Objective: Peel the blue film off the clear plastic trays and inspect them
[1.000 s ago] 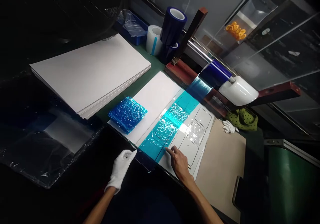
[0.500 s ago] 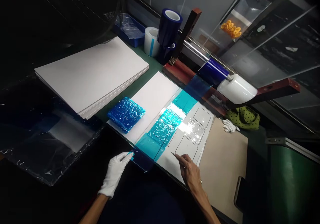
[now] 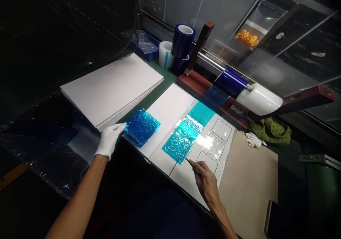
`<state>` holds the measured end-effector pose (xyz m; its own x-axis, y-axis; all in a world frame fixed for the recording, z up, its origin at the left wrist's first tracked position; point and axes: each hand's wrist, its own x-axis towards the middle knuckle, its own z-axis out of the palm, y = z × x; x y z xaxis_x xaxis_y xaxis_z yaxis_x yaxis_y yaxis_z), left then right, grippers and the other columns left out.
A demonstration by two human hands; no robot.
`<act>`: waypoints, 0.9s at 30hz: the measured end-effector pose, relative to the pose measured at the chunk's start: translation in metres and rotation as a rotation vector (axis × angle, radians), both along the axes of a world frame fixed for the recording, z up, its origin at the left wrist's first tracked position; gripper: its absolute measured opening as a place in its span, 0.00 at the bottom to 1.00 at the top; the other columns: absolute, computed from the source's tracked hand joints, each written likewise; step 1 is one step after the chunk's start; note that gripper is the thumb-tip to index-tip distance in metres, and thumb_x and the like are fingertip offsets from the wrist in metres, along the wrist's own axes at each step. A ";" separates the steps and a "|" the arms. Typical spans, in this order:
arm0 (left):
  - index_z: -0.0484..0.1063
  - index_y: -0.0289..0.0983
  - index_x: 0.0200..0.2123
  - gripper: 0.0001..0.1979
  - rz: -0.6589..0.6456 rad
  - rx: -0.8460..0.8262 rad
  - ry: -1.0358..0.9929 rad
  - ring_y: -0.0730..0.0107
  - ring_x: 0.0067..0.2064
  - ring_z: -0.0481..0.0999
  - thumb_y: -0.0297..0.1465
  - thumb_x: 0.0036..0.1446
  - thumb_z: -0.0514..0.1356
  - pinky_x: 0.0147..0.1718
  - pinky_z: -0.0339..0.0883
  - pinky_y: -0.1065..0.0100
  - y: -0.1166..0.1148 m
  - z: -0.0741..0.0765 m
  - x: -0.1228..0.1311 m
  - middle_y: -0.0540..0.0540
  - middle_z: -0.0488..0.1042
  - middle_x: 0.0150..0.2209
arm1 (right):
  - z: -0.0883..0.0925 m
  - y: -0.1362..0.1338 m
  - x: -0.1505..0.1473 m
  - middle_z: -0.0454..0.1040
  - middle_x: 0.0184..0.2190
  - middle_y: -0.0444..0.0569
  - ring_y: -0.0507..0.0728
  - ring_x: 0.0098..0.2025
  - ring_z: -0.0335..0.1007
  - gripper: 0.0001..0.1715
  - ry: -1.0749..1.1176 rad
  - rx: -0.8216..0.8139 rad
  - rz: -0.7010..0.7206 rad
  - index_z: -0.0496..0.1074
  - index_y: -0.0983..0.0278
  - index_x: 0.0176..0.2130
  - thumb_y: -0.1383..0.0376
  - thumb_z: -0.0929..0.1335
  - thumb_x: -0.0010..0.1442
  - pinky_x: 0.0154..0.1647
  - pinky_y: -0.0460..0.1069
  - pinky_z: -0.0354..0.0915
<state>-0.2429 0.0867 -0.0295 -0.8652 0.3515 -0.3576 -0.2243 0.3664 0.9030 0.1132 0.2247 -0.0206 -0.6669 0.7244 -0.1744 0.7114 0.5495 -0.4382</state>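
Observation:
My left hand (image 3: pixel 110 139), in a white glove, is closed with finger and thumb on the left edge of a blue film piece (image 3: pixel 142 125). That crinkled, shiny piece lies over the left end of a white sheet (image 3: pixel 170 100). My bare right hand (image 3: pixel 205 176) is closed round a thin dark pointed tool (image 3: pixel 188 159), its handle mostly hidden by the fingers. Its tip is by the near end of a turquoise-looking film strip (image 3: pixel 177 143), which lies across a pale board (image 3: pixel 186 182) with rounded square outlines. A clear crinkled piece (image 3: pixel 213 145) lies beside the strip.
Behind the board, a red wooden stand (image 3: pixel 197 82) carries a blue film roll (image 3: pixel 231 82) and a white roll (image 3: pixel 259 98). A paper stack (image 3: pixel 114 86) lies left. Tape rolls (image 3: pixel 183 40), a brown board (image 3: pixel 247 182), a white glove (image 3: pixel 254 139) and a phone (image 3: pixel 271 217) surround the work.
My left hand has carried a blue film piece from the near edge up and left onto the crinkled blue pile. The strip now ends farther in. My right hand keeps its tool.

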 end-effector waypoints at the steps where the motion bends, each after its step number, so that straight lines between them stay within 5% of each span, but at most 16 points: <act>1: 0.76 0.36 0.41 0.22 -0.015 0.005 0.002 0.64 0.47 0.74 0.42 0.42 0.66 0.54 0.63 0.63 0.002 -0.003 -0.003 0.48 0.78 0.42 | 0.000 0.001 0.000 0.70 0.34 0.48 0.49 0.26 0.66 0.22 0.014 -0.006 -0.002 0.70 0.55 0.52 0.66 0.56 0.65 0.28 0.44 0.60; 6: 0.76 0.36 0.42 0.23 -0.137 -0.061 0.053 0.61 0.47 0.74 0.45 0.45 0.64 0.52 0.64 0.61 0.005 -0.010 -0.015 0.46 0.78 0.42 | 0.000 0.009 0.000 0.71 0.34 0.49 0.50 0.27 0.67 0.22 0.040 -0.030 -0.010 0.71 0.57 0.52 0.65 0.55 0.65 0.29 0.44 0.61; 10: 0.72 0.38 0.49 0.29 -0.078 -0.359 0.550 0.56 0.49 0.70 0.48 0.47 0.62 0.51 0.62 0.57 0.007 0.006 -0.012 0.42 0.73 0.46 | -0.002 0.019 -0.003 0.71 0.34 0.49 0.50 0.28 0.67 0.23 0.020 -0.024 -0.008 0.70 0.57 0.52 0.65 0.55 0.65 0.28 0.44 0.60; 13: 0.71 0.38 0.50 0.26 -0.047 -0.489 0.846 0.59 0.42 0.70 0.47 0.52 0.58 0.43 0.64 0.60 0.015 0.017 0.017 0.42 0.72 0.40 | -0.008 0.031 -0.014 0.71 0.35 0.48 0.50 0.28 0.68 0.24 -0.024 0.014 0.020 0.70 0.55 0.52 0.67 0.55 0.65 0.28 0.44 0.58; 18: 0.72 0.43 0.49 0.20 -0.759 -0.531 0.880 0.64 0.29 0.67 0.44 0.59 0.50 0.30 0.60 0.64 0.057 -0.005 0.101 0.45 0.71 0.28 | -0.026 0.058 -0.051 0.71 0.38 0.47 0.50 0.28 0.66 0.26 -0.185 0.106 0.065 0.69 0.51 0.53 0.72 0.56 0.63 0.25 0.43 0.53; 20: 0.65 0.46 0.56 0.23 -0.907 -0.595 0.853 0.61 0.33 0.68 0.44 0.59 0.49 0.30 0.60 0.63 0.081 -0.021 0.126 0.43 0.72 0.32 | -0.033 0.069 -0.069 0.71 0.41 0.46 0.50 0.30 0.66 0.28 -0.262 0.126 0.085 0.67 0.49 0.55 0.73 0.57 0.62 0.24 0.44 0.50; 27: 0.63 0.44 0.57 0.24 -0.979 -0.691 0.783 0.53 0.40 0.67 0.44 0.59 0.48 0.35 0.60 0.58 0.126 -0.048 0.139 0.37 0.70 0.41 | -0.049 0.093 -0.111 0.70 0.41 0.46 0.52 0.33 0.64 0.29 -0.343 0.098 0.179 0.64 0.48 0.56 0.74 0.56 0.63 0.23 0.45 0.48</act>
